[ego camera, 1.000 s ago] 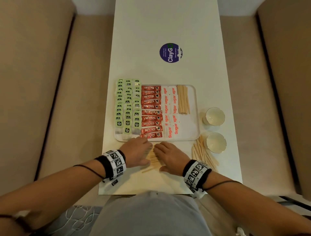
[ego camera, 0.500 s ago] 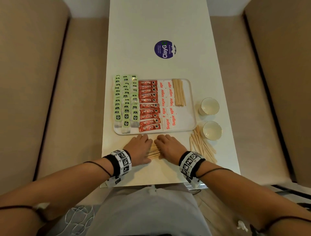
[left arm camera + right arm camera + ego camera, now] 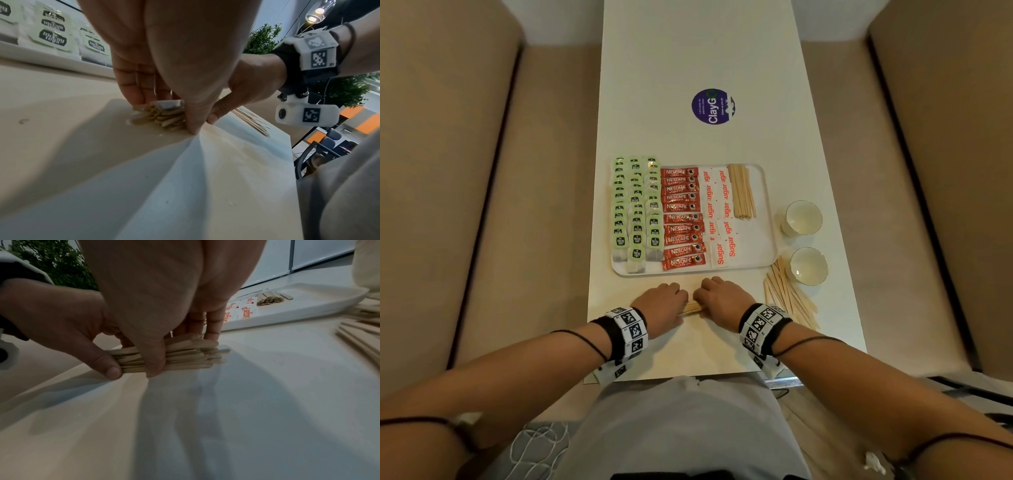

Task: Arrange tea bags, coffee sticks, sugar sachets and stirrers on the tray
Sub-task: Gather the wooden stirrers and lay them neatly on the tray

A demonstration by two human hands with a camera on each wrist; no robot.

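Note:
A white tray (image 3: pixel 765 240) holds rows of green tea bags (image 3: pixel 636 212), red coffee sticks (image 3: pixel 681 219), sugar sachets (image 3: pixel 717 212) and a neat bunch of wooden stirrers (image 3: pixel 741 192). Just in front of the tray, both hands squeeze one bundle of stirrers (image 3: pixel 691 308) against the table. My left hand (image 3: pixel 662 303) grips its left end (image 3: pixel 162 116), thumb on the near side and fingers behind. My right hand (image 3: pixel 719 299) grips the right part (image 3: pixel 185 353) the same way.
A loose heap of stirrers (image 3: pixel 787 298) lies to the right of my right hand. Two white cups (image 3: pixel 803 217) (image 3: pixel 808 265) stand right of the tray. A round purple sticker (image 3: pixel 712 106) is farther up the white table (image 3: pixel 705 51). Beige seats flank the table.
The two hands have drawn closer together, gathering the scattered stirrers into a tight bundle. The head view has shifted slightly.

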